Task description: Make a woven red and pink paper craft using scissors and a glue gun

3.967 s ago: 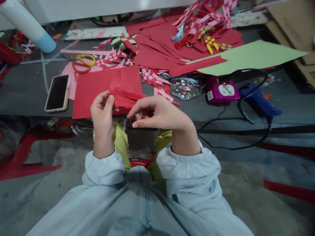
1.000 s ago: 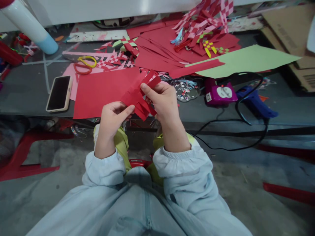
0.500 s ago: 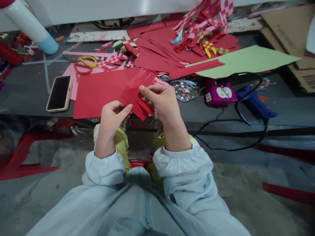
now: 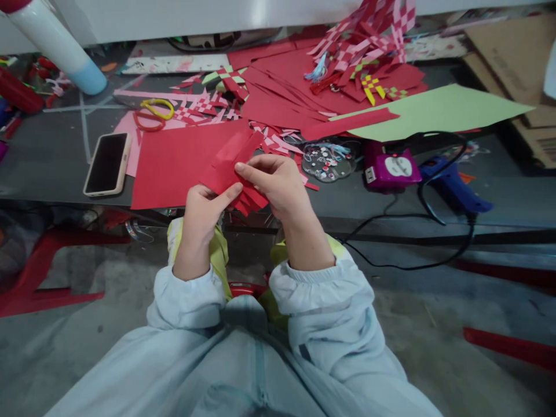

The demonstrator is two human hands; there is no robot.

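Between my hands is a piece of red paper (image 4: 226, 162) with strips fanned out at its near end. My left hand (image 4: 206, 217) pinches its left side, thumb on top. With thumb and forefinger, my right hand (image 4: 278, 185) grips it from the right; its other fingers are partly hidden. The paper is held above the table's front edge. A flat sheet of red paper (image 4: 169, 165) lies just behind and to the left. Pink and red woven paper scraps (image 4: 273, 139) lie beyond my right hand.
Left on the dark table are a phone (image 4: 108, 165), scissors (image 4: 156, 114) and a white-and-blue bottle (image 4: 65, 55). At right sit a dish of beads (image 4: 328, 162), a purple box (image 4: 391, 168), a blue glue gun (image 4: 456, 185) with a hanging black cable, and green paper (image 4: 443, 113).
My right hand has shifted left along the red paper, closer to my left thumb. The strips at the near end have swung and bunched together. Both hands keep their hold.
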